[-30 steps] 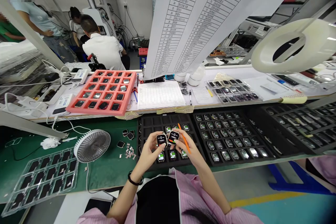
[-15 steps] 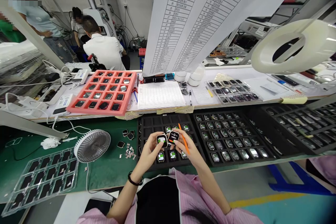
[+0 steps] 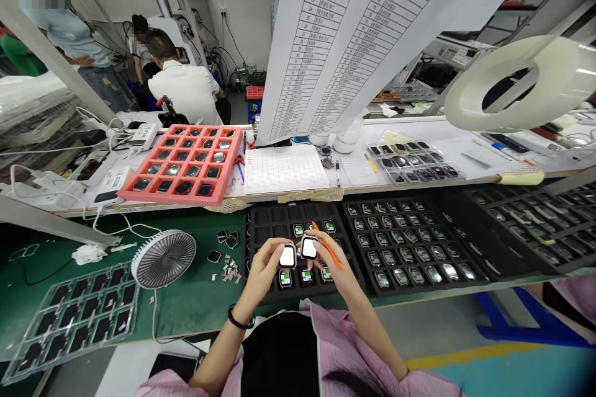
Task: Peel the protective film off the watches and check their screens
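Currently, at the worker's twelve o'clock over black foam tray: lit smartwatch clamped in left hand; second smartwatch clamped in right hand, whose grip, crowded by orange pen-like tool, could slip and drop it.

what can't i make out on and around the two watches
Head view: backs of the left-hand watch and right-hand watch, facing away; screen details too small.
Head view: some black tray slots, covered by the left hand and right hand.
Head view: top of the hanging sheet, cut off by the upper edge.
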Motion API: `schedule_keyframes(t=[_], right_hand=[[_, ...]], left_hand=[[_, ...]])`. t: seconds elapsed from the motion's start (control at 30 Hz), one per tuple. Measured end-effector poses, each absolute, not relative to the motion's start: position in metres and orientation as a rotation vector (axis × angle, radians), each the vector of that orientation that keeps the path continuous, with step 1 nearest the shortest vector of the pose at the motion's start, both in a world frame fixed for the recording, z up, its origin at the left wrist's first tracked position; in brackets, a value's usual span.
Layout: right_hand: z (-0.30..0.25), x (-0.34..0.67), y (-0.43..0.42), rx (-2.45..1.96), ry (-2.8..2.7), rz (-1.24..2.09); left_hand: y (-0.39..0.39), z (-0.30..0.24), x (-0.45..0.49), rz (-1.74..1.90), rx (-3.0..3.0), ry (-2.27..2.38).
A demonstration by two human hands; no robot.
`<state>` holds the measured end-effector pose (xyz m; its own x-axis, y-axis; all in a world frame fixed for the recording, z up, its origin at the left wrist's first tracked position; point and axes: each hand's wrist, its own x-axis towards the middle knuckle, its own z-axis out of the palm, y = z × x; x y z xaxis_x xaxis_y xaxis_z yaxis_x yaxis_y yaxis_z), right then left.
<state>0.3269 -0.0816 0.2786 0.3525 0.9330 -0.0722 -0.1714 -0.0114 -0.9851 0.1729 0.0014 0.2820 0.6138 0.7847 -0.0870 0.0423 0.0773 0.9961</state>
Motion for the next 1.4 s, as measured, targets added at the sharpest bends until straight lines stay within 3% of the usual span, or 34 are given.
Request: schedule_keyframes(t=[0.4,1.4], right_hand=[[0.266,0.340,-0.080,-1.180,-0.878,1.184],[0.266,0.331,-0.073,-1.306,-0.763,1.107]], left_hand=[[0.003,0.270,0.172,0.626,1.416,0.671],[0.003,0.267,0.177,0.619,1.406,0.785]])
